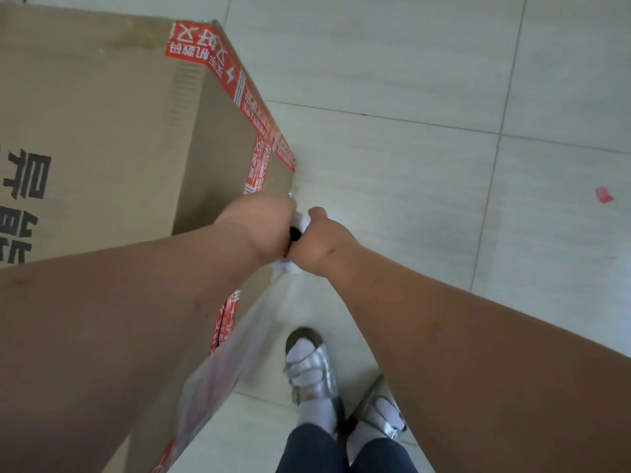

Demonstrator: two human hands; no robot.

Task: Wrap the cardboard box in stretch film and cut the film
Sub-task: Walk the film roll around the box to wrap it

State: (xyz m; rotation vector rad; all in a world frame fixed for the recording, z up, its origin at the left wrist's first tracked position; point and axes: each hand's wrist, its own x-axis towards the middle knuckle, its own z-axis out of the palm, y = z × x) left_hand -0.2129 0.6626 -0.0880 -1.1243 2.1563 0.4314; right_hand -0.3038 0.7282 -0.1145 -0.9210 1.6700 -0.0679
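Your left hand (264, 227) and right hand (319, 245) are side by side, nearly touching, both curled tight around the stretch film roll (296, 230). Only a white bunch and a dark core end show between your fists. From below your hands a clear sheet of film (239, 343) trails back toward six and seven o'clock, lying against the near side of the cardboard box (102, 131).

The box sits at nine to eleven o'clock from your hands, tall, its edges banded in red printed tape (252, 114). Its corner stands at about twelve o'clock, just beyond your left knuckles.

You look to be mid-wrap, carrying the roll along one side and about to turn that corner. The next move, as I judge it, calls for steady tension while you swing the roll around the corner toward eleven o'clock and step with it, so the film lies flat instead of sagging. Cutting is not yet due.

Mind the corner edge: film drawn hard across it may snag or tear. Your shoes (310, 367) are at six o'clock, close under the trailing sheet, so keep your feet out of it. From one to five o'clock the tiled floor (444, 97) gives you room to walk; a small red scrap (603, 194) lies well off at three o'clock.
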